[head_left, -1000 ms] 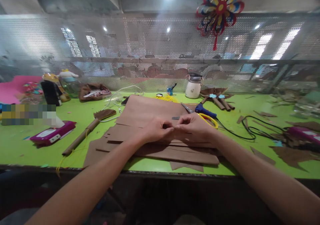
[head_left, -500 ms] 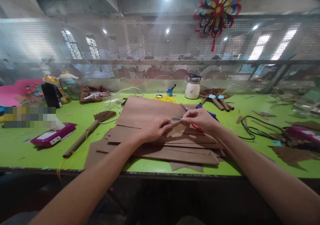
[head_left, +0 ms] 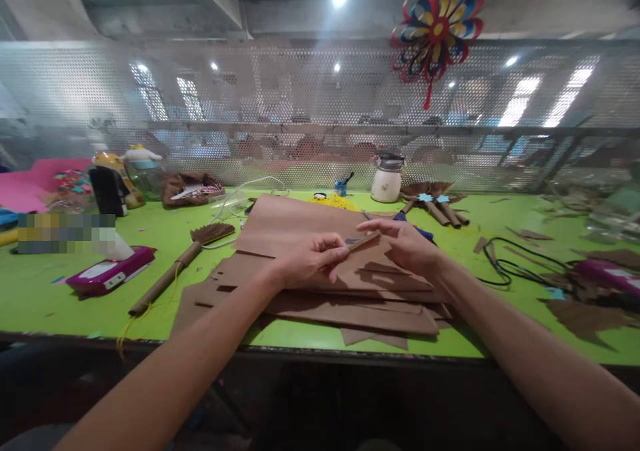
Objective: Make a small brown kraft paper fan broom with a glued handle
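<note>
My left hand (head_left: 320, 256) is closed, its thumb and fingertips pinching one end of a narrow, folded strip of brown paper (head_left: 366, 244). That strip slants up to the right, and its far end lies near the spread fingers of my right hand (head_left: 411, 245). The right hand is open, fingers stretched out over the strip's end; whether they touch it I cannot tell. Beneath both hands lies a pile of brown paper sheets (head_left: 300, 219), overlapping and partly folded. A small grey piece shows behind the strip, too little of it to name.
On the green table (head_left: 280, 339) a rolled paper stick with a fanned top (head_left: 173, 276) lies left, beside a purple glue gun-like base (head_left: 111, 271). A white bottle (head_left: 387, 179), several similar sticks (head_left: 447, 212) and a blue thing (head_left: 417, 229) stand or lie behind. Black cable (head_left: 495, 264) coils right.
My right hand has gone from a pinch near the left fingertips to spread fingers a little farther right. The strip now shows more fully in my left hand. The view has shifted slightly.
</note>
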`<state>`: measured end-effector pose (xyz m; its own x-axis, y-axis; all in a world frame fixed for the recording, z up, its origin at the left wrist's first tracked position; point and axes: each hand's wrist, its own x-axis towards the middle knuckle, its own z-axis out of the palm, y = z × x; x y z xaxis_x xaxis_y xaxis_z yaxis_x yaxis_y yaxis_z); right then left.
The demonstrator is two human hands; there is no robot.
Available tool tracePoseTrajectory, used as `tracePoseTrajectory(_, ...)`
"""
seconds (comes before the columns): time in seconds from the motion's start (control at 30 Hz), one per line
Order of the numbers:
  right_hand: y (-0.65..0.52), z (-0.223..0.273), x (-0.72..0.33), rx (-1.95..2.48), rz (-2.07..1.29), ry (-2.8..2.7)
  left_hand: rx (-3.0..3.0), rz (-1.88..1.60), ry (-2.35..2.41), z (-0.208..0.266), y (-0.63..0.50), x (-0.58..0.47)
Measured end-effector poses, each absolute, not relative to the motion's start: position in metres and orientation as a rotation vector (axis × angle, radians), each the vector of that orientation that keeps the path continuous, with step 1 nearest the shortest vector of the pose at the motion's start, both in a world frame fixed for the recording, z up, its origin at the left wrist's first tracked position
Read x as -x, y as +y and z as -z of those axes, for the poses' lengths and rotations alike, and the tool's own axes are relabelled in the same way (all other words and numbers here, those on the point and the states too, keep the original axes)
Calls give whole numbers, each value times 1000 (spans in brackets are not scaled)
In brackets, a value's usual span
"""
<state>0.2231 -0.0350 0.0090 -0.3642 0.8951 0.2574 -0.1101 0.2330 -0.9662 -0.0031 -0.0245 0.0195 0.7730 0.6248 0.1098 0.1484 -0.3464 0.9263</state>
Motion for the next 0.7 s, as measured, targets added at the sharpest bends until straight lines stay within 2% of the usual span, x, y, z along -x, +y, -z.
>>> tracePoseTrajectory(0.1, -49, -16, -216, 682, -1402, -1768, -1719, -446, 442, -20, -28, 3)
tracePoseTrajectory(0.37, -51, -16, -215, 694, -1171, -1802, -1474, -211, 362, -17, -34, 2)
tracePoseTrajectory(0.47, -46, -15, -219, 828, -1117, -1827, -1469, -430, 505, -11, -26, -1)
tracePoseTrajectory(0.6, -43, -14, -218, 1064, -815, -2208, -1622, -918, 769, -10, -11, -1)
tracePoseTrajectory(0.7, -43, -8, -211, 1112, -674, -2327, -1939, -948, 886, -10, -7, -1)
